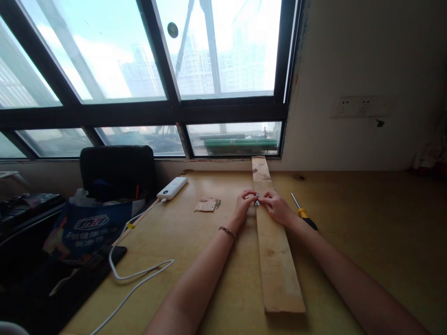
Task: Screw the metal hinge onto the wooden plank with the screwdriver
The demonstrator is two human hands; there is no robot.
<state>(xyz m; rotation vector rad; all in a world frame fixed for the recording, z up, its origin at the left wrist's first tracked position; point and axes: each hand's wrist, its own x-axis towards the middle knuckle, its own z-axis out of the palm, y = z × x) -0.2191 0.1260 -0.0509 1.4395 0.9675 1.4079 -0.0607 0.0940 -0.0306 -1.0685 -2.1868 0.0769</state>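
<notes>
A long wooden plank lies on the table, its far end near the window. At its left edge is a small shiny metal plate, hinge-like but too small to tell. My left hand pinches the plate from the left with thumb and forefinger. From the right, my right hand rests over the plank, its fingertips closed on the same plate. Right of the plank lies a screwdriver with a yellow and black handle.
On the wooden table to the left lie a small piece of wood or card, several thin screws or nails and a white power bank with a white cable. A black chair holding a blue bag stands left.
</notes>
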